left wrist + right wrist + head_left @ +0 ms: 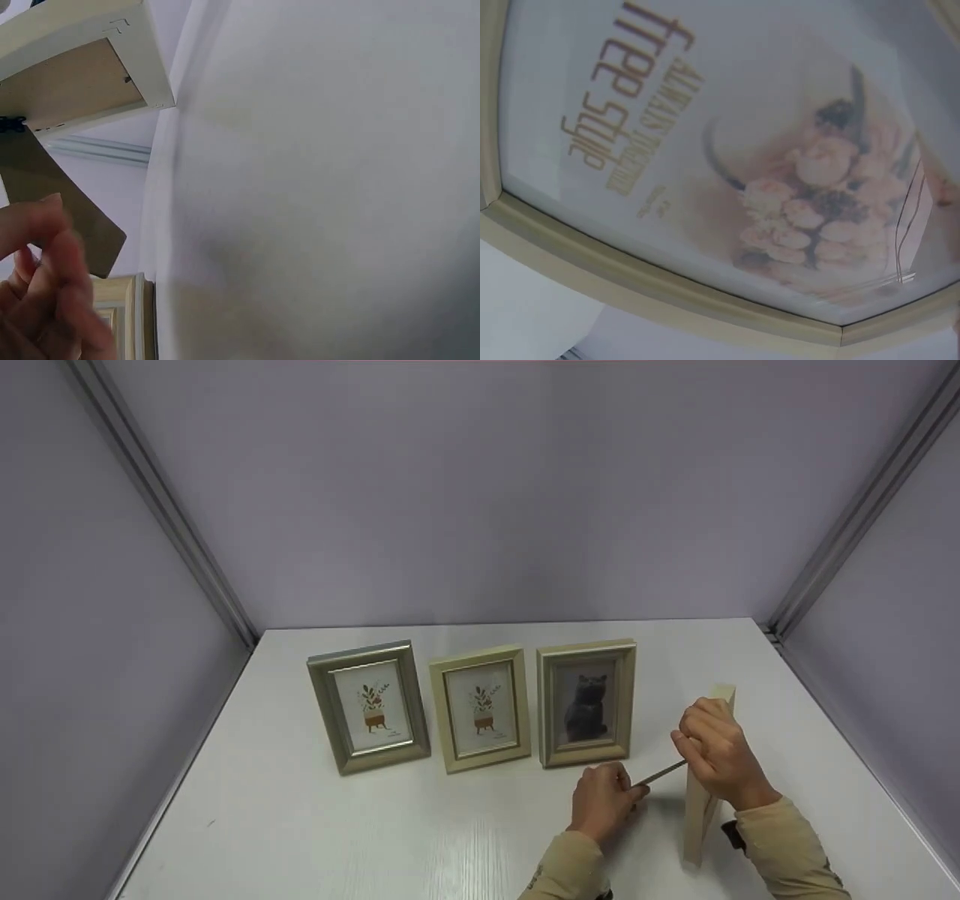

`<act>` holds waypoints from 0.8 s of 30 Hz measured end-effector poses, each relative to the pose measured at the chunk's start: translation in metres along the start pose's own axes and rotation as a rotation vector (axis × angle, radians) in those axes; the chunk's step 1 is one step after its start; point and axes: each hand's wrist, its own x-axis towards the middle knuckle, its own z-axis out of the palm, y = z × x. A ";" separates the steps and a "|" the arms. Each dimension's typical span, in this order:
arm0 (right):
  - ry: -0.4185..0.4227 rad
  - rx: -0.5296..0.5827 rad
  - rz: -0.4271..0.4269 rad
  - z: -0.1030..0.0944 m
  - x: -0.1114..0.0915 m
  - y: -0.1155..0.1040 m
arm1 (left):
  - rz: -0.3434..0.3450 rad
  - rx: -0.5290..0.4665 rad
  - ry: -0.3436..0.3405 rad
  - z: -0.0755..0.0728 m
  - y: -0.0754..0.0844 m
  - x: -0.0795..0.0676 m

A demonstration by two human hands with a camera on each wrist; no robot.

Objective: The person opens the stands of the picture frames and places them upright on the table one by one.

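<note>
My right hand (718, 754) grips the upper part of a cream photo frame (696, 829), which stands edge-on at the right of the table. Its brown back stand (71, 206) is swung out from the backing board (71, 82). At the outer end of that stand, my left hand (600, 802) pinches its edge with curled fingers; the exact contact is partly hidden. In the right wrist view, the picture (810, 202) behind the glass shows pale pink flowers and the words "free style".
To the left stand several photo frames: a silvery one (328, 720) and a cream one (442, 720), both with potted-plant pictures, and a pale gold one (547, 705) with a grey cat. They rest on a white table (315, 832) enclosed by pale walls (480, 495).
</note>
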 end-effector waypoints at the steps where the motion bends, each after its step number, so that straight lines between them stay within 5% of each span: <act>1: -0.009 -0.018 -0.006 0.000 -0.001 0.001 | -0.017 -0.029 -0.026 0.000 0.001 0.000; 11: -0.101 -0.207 -0.053 0.003 -0.011 0.002 | -0.154 -0.171 -0.284 0.000 0.005 -0.002; 17: -0.081 -0.300 -0.016 0.004 -0.015 0.002 | -0.158 -0.170 -0.357 0.001 0.007 -0.004; 24: -0.029 -0.382 0.010 0.009 -0.019 0.006 | -0.094 -0.131 -0.360 0.002 0.007 -0.003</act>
